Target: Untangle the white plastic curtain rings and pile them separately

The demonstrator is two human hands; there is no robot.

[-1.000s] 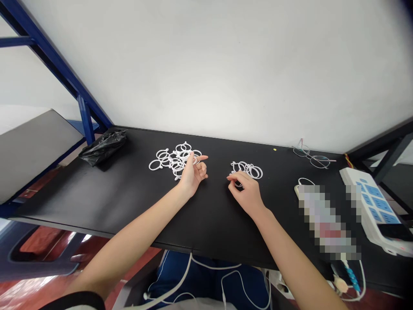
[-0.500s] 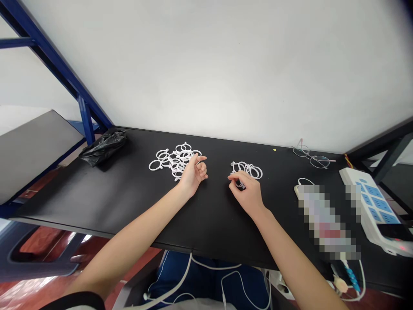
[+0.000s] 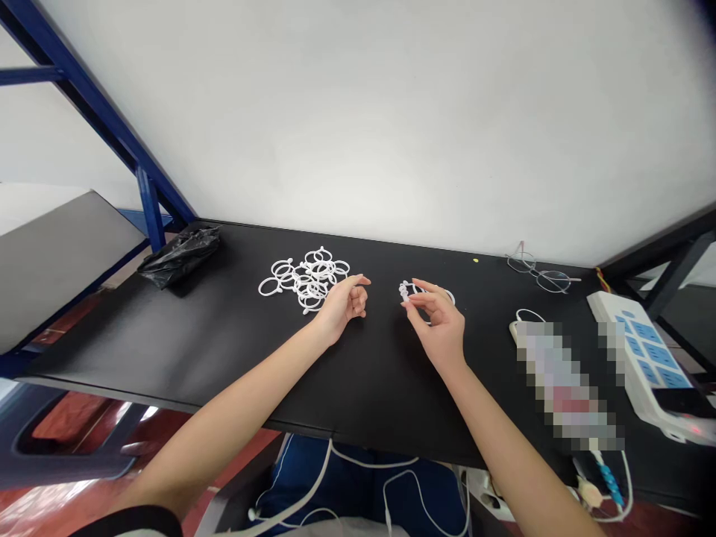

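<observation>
Head view, the only one: left hand [image 3: 343, 307] is beside the larger loose heap of thin white plastic-looking rings with small knobs [image 3: 306, 283], on the black table [image 3: 240, 343]. Its fingers curl loosely, not pressed tight; nothing visible in the grasp.

Right hand [image 3: 441, 322] is over the smaller cluster of the same white knobbed rings [image 3: 403, 289], apart from the heap. Thumb and fingertips draw in close at the knob ends; can't tell if they actually pinch one. Fingers hide part of the cluster.

Handling, judged by looks: rings very light, fairly stiff with slight spring, smooth so a bit slippery; thin hoops might bend or snap if forced. Overlapping hoops likely snag. Best hold: thumb and fingertip on the knob, or a free stretch of rim.

Around: crumpled black plastic bag [image 3: 180, 257] far left; thin-framed eyeglasses [image 3: 553, 280], white power strip with blue sockets [image 3: 643, 354] and pixelated object [image 3: 564, 384] right.
</observation>
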